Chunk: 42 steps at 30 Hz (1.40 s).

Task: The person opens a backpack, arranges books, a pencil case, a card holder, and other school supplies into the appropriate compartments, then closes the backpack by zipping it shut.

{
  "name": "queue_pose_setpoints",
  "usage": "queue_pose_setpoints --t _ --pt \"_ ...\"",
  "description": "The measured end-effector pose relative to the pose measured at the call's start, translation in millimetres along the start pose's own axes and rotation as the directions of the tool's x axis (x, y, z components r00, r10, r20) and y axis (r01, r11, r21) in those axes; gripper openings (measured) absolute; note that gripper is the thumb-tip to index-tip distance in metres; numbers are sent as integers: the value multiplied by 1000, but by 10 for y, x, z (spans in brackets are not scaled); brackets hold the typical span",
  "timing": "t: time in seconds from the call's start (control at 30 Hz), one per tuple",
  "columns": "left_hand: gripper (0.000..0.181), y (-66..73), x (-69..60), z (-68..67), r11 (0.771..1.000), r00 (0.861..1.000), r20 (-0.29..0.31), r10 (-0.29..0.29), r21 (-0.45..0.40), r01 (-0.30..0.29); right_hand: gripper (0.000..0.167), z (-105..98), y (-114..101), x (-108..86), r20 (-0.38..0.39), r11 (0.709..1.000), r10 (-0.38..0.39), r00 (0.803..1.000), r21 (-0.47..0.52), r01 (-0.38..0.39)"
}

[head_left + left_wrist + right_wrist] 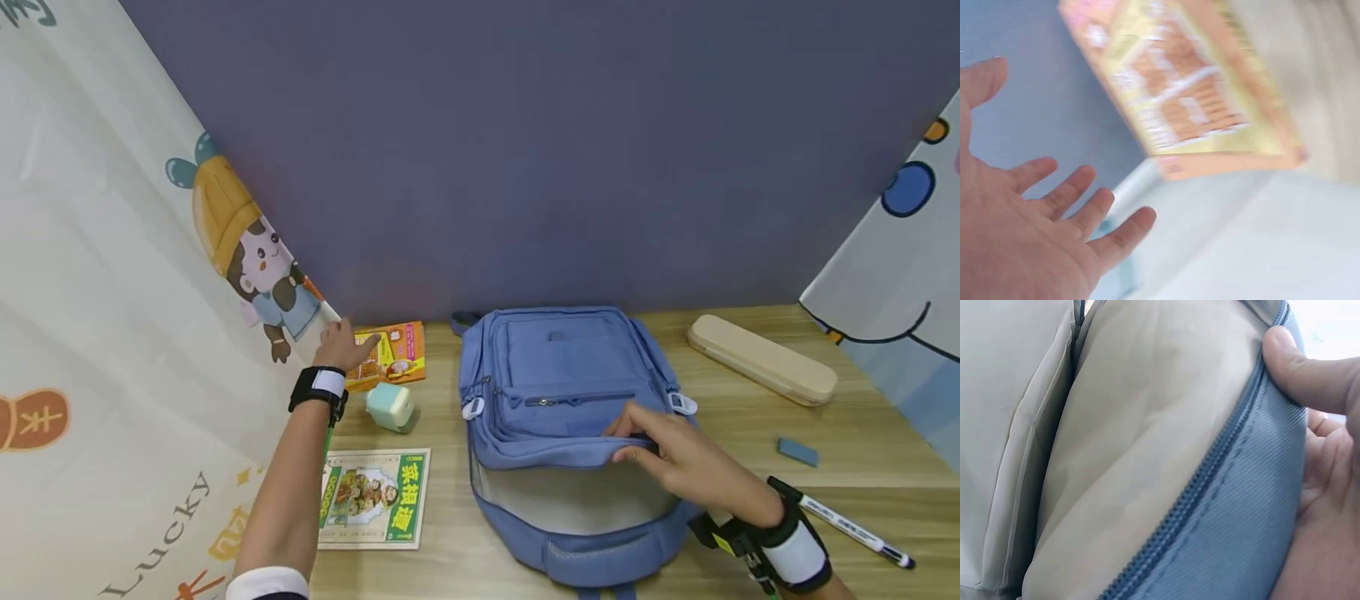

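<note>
A blue backpack (pixel 577 358) lies on the wooden table, its main compartment unzipped and the light lining showing. My right hand (pixel 675 458) pinches the zippered edge (pixel 1210 481) of the front panel between thumb and fingers, holding the opening apart. At the table's back left, my left hand (pixel 341 346) is stretched over an orange and yellow booklet (pixel 401 354). In the left wrist view the fingers are spread beside the booklet (pixel 1179 81), with a gap between them and it. The left palm holds nothing.
Left of the backpack are a mint and cream block-shaped item (pixel 392 407) and a green-and-white illustrated booklet (pixel 375 500). On the right lie a cream case (pixel 761 358), a small blue block (pixel 798 452) and a black-and-white marker (pixel 855 525). A printed curtain (pixel 150 292) hangs along the left edge.
</note>
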<state>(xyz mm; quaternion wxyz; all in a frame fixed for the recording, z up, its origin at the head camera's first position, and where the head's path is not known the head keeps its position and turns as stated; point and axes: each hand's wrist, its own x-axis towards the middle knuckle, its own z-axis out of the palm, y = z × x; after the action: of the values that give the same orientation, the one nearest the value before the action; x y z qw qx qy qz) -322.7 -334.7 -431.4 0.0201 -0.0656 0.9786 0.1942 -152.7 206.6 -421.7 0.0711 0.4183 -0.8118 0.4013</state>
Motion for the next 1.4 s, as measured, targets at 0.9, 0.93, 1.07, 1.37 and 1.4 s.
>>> queue_pose_setpoints --t 0.9,0.93,1.07,1.37,1.4 --pt "117 -149 73 480 939 957 100 -272 245 242 23 62 -19 -4 43 998 49 998 48 -51" --pt "118 -129 77 465 937 956 102 -276 248 244 23 63 -15 -4 40 997 51 998 50 -53" --pt "123 -178 195 482 937 946 99 -307 204 283 23 63 -9 1 45 997 52 998 55 -55" --pt "125 -313 348 551 903 904 39 -425 91 421 22 94 10 -16 40 996 50 998 69 -53" --pt "123 -320 349 551 895 895 23 -445 57 443 22 95 11 -20 42 996 51 998 74 -54"
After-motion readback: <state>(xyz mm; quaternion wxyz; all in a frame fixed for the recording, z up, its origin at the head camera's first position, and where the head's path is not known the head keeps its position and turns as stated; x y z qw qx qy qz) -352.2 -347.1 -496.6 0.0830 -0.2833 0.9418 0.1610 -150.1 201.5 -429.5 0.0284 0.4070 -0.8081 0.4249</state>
